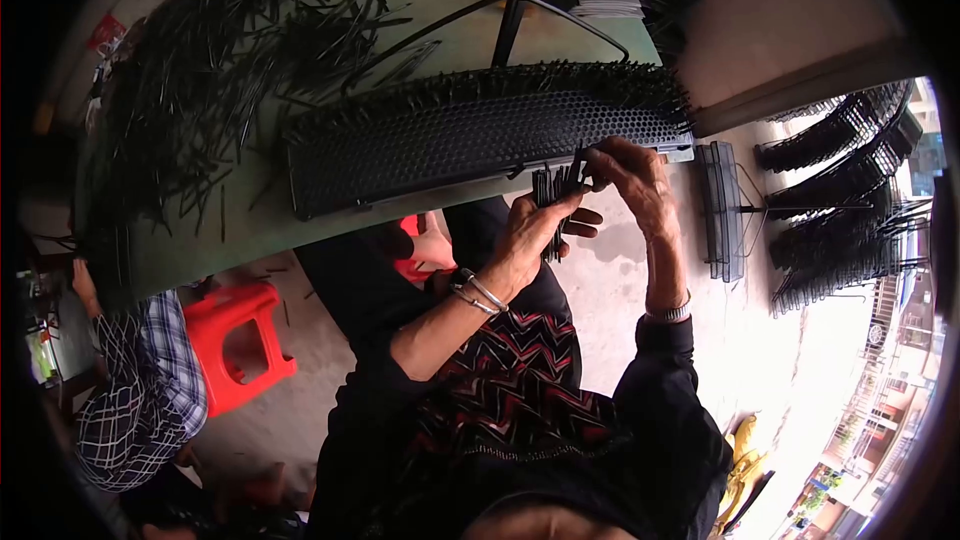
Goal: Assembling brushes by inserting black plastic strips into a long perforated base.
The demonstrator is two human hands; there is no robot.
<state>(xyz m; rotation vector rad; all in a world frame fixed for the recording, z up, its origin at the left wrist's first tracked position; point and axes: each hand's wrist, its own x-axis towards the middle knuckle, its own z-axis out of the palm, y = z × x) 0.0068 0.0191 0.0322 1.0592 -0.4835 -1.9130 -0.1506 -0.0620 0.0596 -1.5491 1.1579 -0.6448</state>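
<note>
My left hand (535, 230) is closed round a bundle of thin black strips (550, 186) that stand up out of the grip. Beside the top of that bundle, my right hand (640, 185) has its fingers and thumb pinched together; what lies in the pinch is too dark to make out. Just beyond both hands is a long black panel (440, 145) full of small holes, resting at the table's near edge. Similar dark pieces (470, 86) stick up in a dense row along its far side.
A large heap of loose black strips (230, 50) covers the left of the green table (210, 258). A black metal stand (513, 10) rises behind the panel. To the right are filled black racks (840, 180). A red stool (235, 345) and a person in checked clothes (145, 390) are at left.
</note>
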